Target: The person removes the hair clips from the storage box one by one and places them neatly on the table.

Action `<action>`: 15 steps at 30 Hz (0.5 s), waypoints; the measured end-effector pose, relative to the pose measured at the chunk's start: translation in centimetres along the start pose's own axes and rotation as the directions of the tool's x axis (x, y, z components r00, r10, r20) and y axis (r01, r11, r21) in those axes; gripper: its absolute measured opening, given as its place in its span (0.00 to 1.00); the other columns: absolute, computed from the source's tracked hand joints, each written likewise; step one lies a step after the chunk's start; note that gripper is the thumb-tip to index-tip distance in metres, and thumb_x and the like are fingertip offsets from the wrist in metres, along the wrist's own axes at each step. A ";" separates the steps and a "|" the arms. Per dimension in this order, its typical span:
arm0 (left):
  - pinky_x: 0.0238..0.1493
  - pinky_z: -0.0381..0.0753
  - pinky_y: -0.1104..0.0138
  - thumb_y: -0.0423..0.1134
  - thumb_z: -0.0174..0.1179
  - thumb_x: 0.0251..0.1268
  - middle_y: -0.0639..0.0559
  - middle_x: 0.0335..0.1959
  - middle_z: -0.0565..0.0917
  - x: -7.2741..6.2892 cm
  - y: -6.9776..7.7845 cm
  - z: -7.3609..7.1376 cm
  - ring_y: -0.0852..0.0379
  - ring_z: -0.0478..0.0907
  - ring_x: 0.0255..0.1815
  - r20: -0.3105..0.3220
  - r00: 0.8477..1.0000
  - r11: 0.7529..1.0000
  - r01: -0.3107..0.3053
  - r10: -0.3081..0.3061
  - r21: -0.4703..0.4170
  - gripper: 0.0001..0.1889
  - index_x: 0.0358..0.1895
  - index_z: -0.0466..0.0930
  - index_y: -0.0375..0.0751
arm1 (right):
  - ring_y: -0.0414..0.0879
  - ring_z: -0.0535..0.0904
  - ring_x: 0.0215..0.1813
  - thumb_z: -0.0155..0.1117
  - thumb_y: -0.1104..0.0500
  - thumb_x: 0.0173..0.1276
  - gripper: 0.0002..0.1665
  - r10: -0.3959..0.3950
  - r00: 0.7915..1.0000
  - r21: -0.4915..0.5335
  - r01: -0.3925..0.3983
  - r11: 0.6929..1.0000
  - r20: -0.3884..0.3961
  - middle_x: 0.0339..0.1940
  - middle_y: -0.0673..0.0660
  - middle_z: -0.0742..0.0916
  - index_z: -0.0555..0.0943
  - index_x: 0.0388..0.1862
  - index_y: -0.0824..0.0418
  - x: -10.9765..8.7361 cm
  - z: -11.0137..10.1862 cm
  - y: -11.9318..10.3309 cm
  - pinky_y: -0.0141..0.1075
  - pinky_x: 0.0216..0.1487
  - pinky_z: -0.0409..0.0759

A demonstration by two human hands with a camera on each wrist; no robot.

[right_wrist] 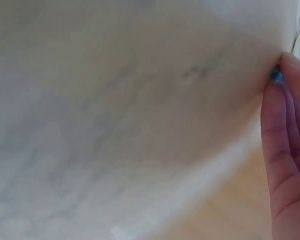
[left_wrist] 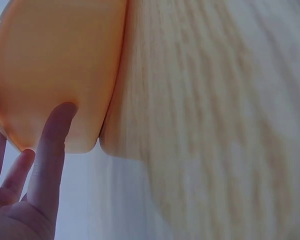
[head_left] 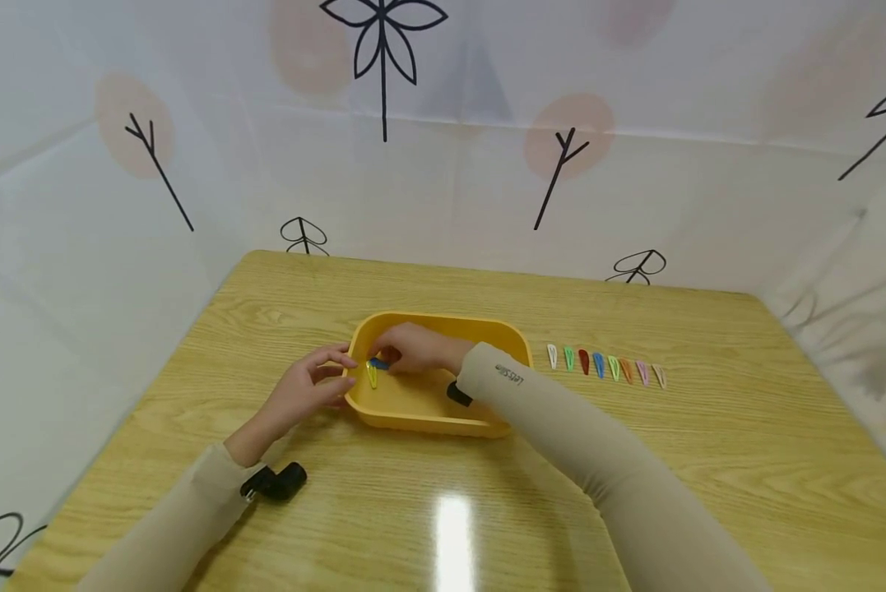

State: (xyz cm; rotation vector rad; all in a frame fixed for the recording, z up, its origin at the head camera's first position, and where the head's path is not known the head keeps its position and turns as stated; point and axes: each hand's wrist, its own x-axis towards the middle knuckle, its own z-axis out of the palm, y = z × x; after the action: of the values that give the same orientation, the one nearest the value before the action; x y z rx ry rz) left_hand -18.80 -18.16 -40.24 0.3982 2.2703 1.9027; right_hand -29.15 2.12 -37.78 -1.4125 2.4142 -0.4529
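Observation:
Within the yellow plastic basket [head_left: 431, 423], my right hand [head_left: 415, 349] pinches a blue hair clip [head_left: 378, 363] near the left end. A bit of that blue clip [right_wrist: 277, 75] shows between thumb and fingertip in the right wrist view. Just below it in the head view, a yellow hair clip [head_left: 372, 376] lies on the basket floor. My left hand [head_left: 311, 385] rests against the basket's left end with its fingers spread and loosely extended. In the left wrist view, a digit of the left hand [left_wrist: 47, 165] presses the basket's outer wall [left_wrist: 65, 60].
To the right of the basket, several hair clips lie in a row on the wooden table [head_left: 383, 510], from a white clip [head_left: 552, 356] through a red clip [head_left: 584, 362] to a beige clip [head_left: 660, 376]. A patterned white cloth [head_left: 457, 181] hangs behind the table.

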 end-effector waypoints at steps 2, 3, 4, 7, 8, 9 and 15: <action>0.39 0.82 0.60 0.36 0.60 0.63 0.41 0.69 0.60 0.0 0.0 0.0 0.36 0.66 0.60 0.000 1.000 1.000 -0.003 0.003 0.000 0.18 0.49 0.71 0.25 | 0.42 0.72 0.35 0.63 0.69 0.62 0.17 -0.007 1.000 -0.004 0.007 1.000 0.007 0.35 0.51 0.80 0.80 0.50 0.62 0.0 -0.1 0.0 0.29 0.39 0.72; 0.39 0.82 0.60 0.35 0.60 0.63 0.41 0.69 0.60 0.0 0.0 0.0 0.36 0.66 0.60 0.001 1.000 1.000 -0.004 0.004 -0.002 0.18 0.49 0.71 0.25 | 0.42 0.72 0.35 0.63 0.69 0.61 0.17 -0.011 1.000 -0.011 0.011 1.000 0.010 0.34 0.51 0.80 0.80 0.50 0.62 0.1 -0.1 0.0 0.29 0.38 0.71; 0.39 0.82 0.60 0.35 0.60 0.63 0.41 0.69 0.60 0.0 0.0 0.0 0.36 0.66 0.60 0.001 1.000 1.000 -0.005 0.005 -0.004 0.18 0.49 0.71 0.25 | 0.42 0.72 0.34 0.63 0.70 0.60 0.17 -0.010 1.000 -0.019 0.011 1.000 0.012 0.33 0.51 0.80 0.81 0.50 0.61 0.1 -0.1 0.1 0.29 0.37 0.71; 0.38 0.83 0.59 0.35 0.60 0.63 0.41 0.69 0.59 0.0 0.0 0.0 0.36 0.66 0.60 0.002 1.000 1.000 -0.006 0.006 -0.007 0.17 0.49 0.71 0.25 | 0.42 0.71 0.33 0.62 0.71 0.58 0.19 -0.010 1.000 -0.051 0.011 0.999 0.017 0.32 0.50 0.79 0.81 0.49 0.61 0.2 -0.1 0.0 0.29 0.36 0.70; 0.38 0.82 0.59 0.35 0.60 0.63 0.41 0.69 0.59 0.0 0.0 0.0 0.36 0.66 0.60 0.002 1.000 1.000 -0.006 0.006 -0.007 0.17 0.49 0.71 0.25 | 0.41 0.70 0.33 0.62 0.70 0.58 0.19 -0.009 1.000 -0.066 0.010 0.998 0.019 0.31 0.50 0.79 0.81 0.49 0.61 0.3 -0.1 0.1 0.29 0.35 0.69; 0.39 0.82 0.59 0.35 0.60 0.63 0.41 0.69 0.59 0.0 0.0 0.0 0.36 0.66 0.60 0.002 1.000 1.000 -0.007 0.007 -0.006 0.17 0.49 0.71 0.25 | 0.41 0.70 0.32 0.62 0.70 0.57 0.19 -0.006 1.000 -0.073 0.008 0.997 0.019 0.31 0.50 0.79 0.81 0.49 0.61 0.3 0.0 0.1 0.29 0.35 0.69; 0.38 0.83 0.60 0.35 0.60 0.63 0.41 0.69 0.60 0.0 0.0 0.0 0.36 0.66 0.60 -0.002 1.000 1.000 -0.005 0.005 -0.010 0.17 0.49 0.71 0.24 | 0.42 0.70 0.31 0.61 0.71 0.57 0.20 -0.003 1.000 -0.066 0.004 0.998 0.012 0.30 0.51 0.79 0.81 0.49 0.61 0.2 0.2 0.1 0.29 0.33 0.68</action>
State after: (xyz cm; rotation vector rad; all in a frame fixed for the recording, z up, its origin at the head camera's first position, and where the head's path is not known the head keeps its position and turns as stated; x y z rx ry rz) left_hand -18.85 -18.16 -40.28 0.4006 2.2621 1.9174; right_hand -29.28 1.97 -38.02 -1.4420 2.4387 -0.3680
